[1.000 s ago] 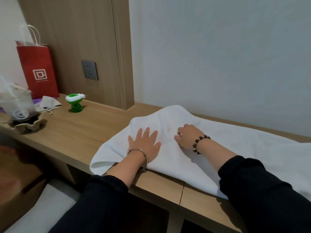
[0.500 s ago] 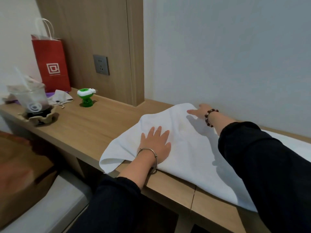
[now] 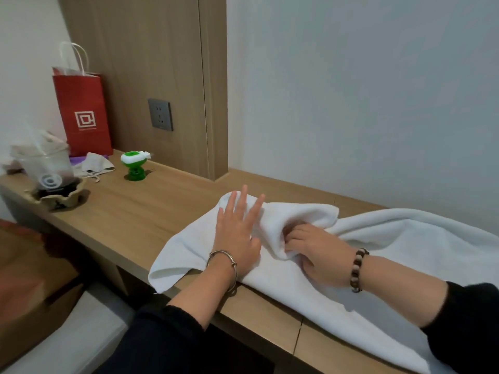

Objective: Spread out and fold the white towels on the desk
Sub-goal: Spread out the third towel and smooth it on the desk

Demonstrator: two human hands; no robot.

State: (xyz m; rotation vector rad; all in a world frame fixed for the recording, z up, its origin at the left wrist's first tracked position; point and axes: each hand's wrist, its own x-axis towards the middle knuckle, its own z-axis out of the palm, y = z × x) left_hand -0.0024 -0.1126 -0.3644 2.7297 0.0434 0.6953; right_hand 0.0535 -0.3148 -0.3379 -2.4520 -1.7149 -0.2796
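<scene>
A large white towel (image 3: 399,255) lies across the wooden desk (image 3: 129,214), its left corner hanging over the front edge. My left hand (image 3: 237,233) lies flat on the towel's left part, fingers straight and spread. Just to its right, my right hand (image 3: 316,252) grips a bunched fold of the towel's far edge, pulled toward me and lifted into a ridge. The fingertips of that hand are tucked into the cloth.
At the desk's left end stand a red paper bag (image 3: 81,112), a plastic cup (image 3: 47,166) in a cardboard holder, a crumpled cloth mask (image 3: 95,164) and a small green device (image 3: 134,166). A wall socket (image 3: 160,114) sits on the wood panel behind.
My right hand has come back from the far edge near the wall, dragging that edge of the towel toward me into a fold. The left hand stays pressed flat.
</scene>
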